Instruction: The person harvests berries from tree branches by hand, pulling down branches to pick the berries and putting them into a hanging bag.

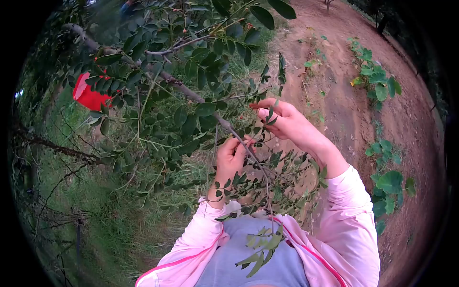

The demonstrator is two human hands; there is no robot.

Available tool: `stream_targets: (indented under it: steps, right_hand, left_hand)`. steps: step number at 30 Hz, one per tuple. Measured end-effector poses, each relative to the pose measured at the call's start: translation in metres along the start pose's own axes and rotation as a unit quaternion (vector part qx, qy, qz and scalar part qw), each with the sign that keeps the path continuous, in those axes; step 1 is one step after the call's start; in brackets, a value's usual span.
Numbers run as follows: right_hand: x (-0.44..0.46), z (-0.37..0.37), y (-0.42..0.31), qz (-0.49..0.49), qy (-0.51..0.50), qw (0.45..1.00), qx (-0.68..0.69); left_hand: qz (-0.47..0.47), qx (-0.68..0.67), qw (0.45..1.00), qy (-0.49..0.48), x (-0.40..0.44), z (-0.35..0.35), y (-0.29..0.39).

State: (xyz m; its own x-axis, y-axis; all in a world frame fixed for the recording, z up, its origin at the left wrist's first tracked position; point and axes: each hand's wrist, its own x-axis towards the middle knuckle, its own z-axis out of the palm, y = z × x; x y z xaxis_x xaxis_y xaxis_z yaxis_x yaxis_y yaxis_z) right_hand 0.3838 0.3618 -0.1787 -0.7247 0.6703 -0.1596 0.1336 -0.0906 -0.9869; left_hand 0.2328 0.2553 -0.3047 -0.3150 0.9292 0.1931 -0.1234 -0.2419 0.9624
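A leafy branch (184, 88) with small oval green leaves slants down across the view from the upper left. My left hand (232, 158) is closed beside its thinner end, thumb and fingers pinched on a leafy twig (256, 138). Slightly higher and to the right, my right hand (287, 122) reaches in among the leaves. Its thumb and forefinger are drawn close together at a small reddish-brown bit (253, 106), too small to name. Leaves partly cover the fingertips of both hands.
A red container (93, 95) shows behind leaves at the left. Bare dark twigs (57, 143) stick out below it over grass (114, 229). Broad-leaved plants (389, 184) grow along the brown soil (334, 95) at right. Drooping leaves (263, 244) hang before my torso.
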Motion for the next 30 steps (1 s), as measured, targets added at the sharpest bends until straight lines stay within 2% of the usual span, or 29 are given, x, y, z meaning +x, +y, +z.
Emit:
stream_targets:
  steps: [3,7,8,11,17,20,23,26,29,30]
  right_hand:
    - [0.012,-0.001,0.002,0.007,-0.004,1.000,0.017]
    - [0.012,0.003,-0.003,0.033,-0.010,0.998,-0.047]
    - [0.012,0.006,-0.004,0.021,0.017,0.997,-0.072]
    - [0.015,0.000,0.003,0.007,0.012,0.994,-0.106]
    - [0.019,0.003,0.000,0.045,0.018,0.996,0.070]
    - [0.015,-0.004,0.000,0.035,0.014,0.996,0.080]
    - [0.009,-0.013,0.009,0.005,0.008,0.998,0.062]
    - [-0.002,-0.021,0.013,0.013,0.058,0.997,-0.055]
    - [-0.039,-0.062,0.039,0.055,0.089,0.990,0.099]
    - [-0.050,-0.076,0.048,0.023,0.055,0.980,0.188]
  left_hand:
    - [0.029,0.010,0.999,-0.016,0.002,-0.002,-0.006]
    - [0.030,0.013,0.999,-0.020,0.003,-0.003,-0.015]
    - [0.029,0.026,0.999,-0.015,0.004,-0.003,-0.016]
    - [0.046,0.058,0.997,-0.022,0.006,-0.006,-0.019]
    - [0.083,0.089,0.992,-0.027,0.009,-0.008,-0.025]
    - [0.080,0.103,0.991,-0.023,0.010,-0.009,-0.024]
    - [0.083,0.125,0.988,-0.028,0.011,-0.006,-0.013]
    - [0.101,0.091,0.991,-0.011,0.017,-0.005,-0.016]
    - [0.099,0.045,0.994,-0.014,0.025,-0.008,-0.006]
    - [0.101,0.027,0.994,-0.016,0.025,-0.005,-0.003]
